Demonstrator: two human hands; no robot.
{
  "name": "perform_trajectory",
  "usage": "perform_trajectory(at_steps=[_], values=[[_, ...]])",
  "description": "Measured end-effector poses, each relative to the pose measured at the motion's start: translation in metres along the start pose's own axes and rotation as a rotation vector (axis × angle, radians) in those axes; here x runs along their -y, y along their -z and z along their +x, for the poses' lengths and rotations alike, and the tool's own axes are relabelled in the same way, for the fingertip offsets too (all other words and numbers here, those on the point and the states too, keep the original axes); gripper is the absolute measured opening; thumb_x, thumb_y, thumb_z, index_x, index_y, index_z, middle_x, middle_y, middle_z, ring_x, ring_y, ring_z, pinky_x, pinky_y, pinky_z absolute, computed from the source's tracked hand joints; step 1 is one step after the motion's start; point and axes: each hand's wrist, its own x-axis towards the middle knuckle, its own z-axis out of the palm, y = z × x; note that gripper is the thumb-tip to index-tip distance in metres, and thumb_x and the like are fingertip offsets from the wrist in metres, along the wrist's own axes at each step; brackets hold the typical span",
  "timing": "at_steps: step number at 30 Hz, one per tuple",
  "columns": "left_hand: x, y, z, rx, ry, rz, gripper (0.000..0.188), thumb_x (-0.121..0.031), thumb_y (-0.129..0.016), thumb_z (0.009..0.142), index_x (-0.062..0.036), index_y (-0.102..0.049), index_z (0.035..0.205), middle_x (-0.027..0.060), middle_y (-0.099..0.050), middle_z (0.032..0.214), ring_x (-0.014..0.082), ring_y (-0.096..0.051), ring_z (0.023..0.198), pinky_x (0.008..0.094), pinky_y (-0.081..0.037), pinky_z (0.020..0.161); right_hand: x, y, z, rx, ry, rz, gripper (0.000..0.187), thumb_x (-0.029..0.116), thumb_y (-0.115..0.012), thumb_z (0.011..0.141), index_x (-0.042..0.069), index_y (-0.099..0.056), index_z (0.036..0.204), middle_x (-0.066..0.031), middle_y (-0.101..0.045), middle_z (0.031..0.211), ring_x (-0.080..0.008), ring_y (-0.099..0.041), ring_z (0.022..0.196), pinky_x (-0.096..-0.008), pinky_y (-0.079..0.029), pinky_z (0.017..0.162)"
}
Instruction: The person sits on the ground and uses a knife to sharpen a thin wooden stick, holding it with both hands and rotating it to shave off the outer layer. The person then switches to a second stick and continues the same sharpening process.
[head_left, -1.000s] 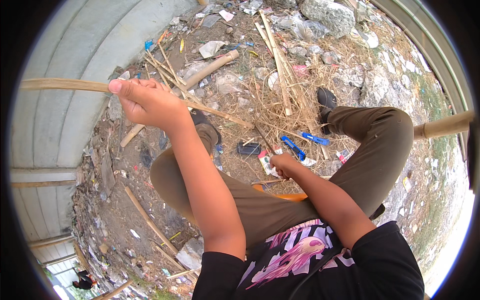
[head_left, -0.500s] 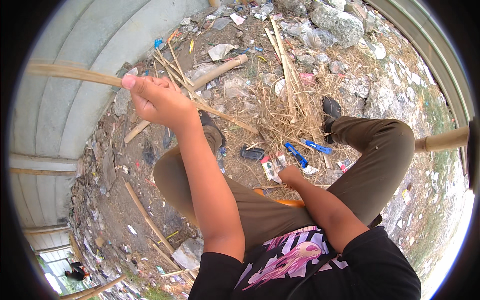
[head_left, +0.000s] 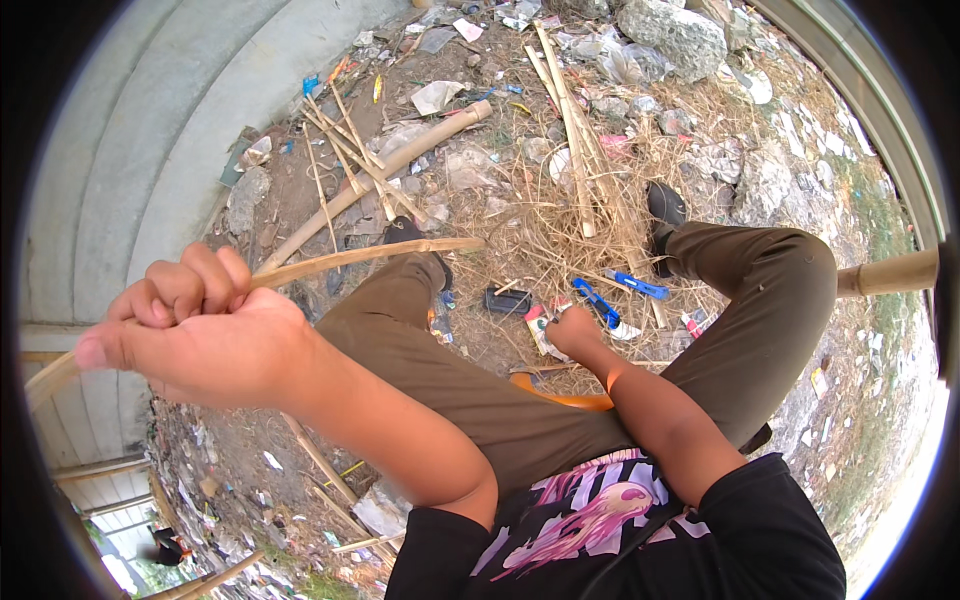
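My left hand (head_left: 215,325) is raised at the left, fingers wrapped round a thin bamboo strip (head_left: 370,250). The strip sticks out on both sides of the fist, one end bending over my left knee and the other passing beyond my thumb. Low between my legs, my right hand (head_left: 572,332) is closed beside a red and white packet (head_left: 540,328); what it grips is hidden. Just past it lie a blue utility knife (head_left: 597,302) and another blue-handled cutter (head_left: 637,285). A dark box-like object (head_left: 507,302) is left of them.
A bamboo pole (head_left: 410,150) with thin strips across it lies ahead on the left. Split bamboo lengths (head_left: 572,130) rest on shavings (head_left: 540,215). Litter and rocks (head_left: 672,38) cover the ground; a grey curved wall (head_left: 130,160) stands left. A person (head_left: 165,547) is far off, lower left.
My left hand has moved down and toward the left with the bamboo strip, which now reaches across toward my left foot. My right hand has stayed nearly in place.
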Motion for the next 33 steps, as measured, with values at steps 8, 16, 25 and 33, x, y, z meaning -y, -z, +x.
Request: perform_trajectory(at_steps=[8,16,25,33], values=[[0.095,-0.014,-0.031,0.093,0.163,-0.045,0.064,-0.065,-0.038,0.100,-0.0152,-0.022,0.064,-0.0031,-0.020,0.052,0.0095,-0.022,0.041,0.0261,-0.022,0.037,0.104,0.071,-0.037,-0.319,0.630,0.511,0.021,0.016,-0.066,0.089,-0.003,-0.064,0.079,-0.0097,-0.056,0.052,-0.0135,-0.054,0.047,-0.0332,-0.043,0.048],[0.097,-0.005,-0.024,0.083,0.167,-0.032,0.065,-0.066,-0.036,0.101,-0.0153,-0.021,0.062,-0.0032,-0.021,0.053,0.0098,-0.027,0.041,0.0252,-0.029,0.038,0.065,0.029,-0.008,-0.388,0.637,0.612,0.022,0.013,-0.066,0.089,-0.001,-0.058,0.074,-0.0066,-0.054,0.056,-0.0125,-0.051,0.049,-0.0334,-0.040,0.047],[0.108,-0.001,-0.022,0.103,0.178,-0.057,0.066,-0.069,-0.039,0.098,-0.0162,-0.022,0.062,-0.0045,-0.021,0.052,0.0074,-0.026,0.042,0.0245,-0.026,0.038,0.042,0.019,0.012,0.229,-0.242,0.477,0.026,0.017,-0.063,0.081,-0.008,-0.062,0.077,-0.0170,-0.065,0.066,-0.0263,-0.063,0.054,-0.0422,-0.051,0.054],[0.099,-0.005,-0.026,0.124,0.236,-0.085,0.065,-0.068,-0.039,0.099,-0.0157,-0.022,0.064,-0.0035,-0.021,0.054,0.0080,-0.024,0.043,0.0252,-0.020,0.039,0.094,0.077,-0.024,-0.291,0.579,0.531,0.027,0.019,-0.065,0.088,-0.002,-0.057,0.073,-0.0041,-0.046,0.051,-0.0084,-0.038,0.052,-0.0332,-0.034,0.048]])
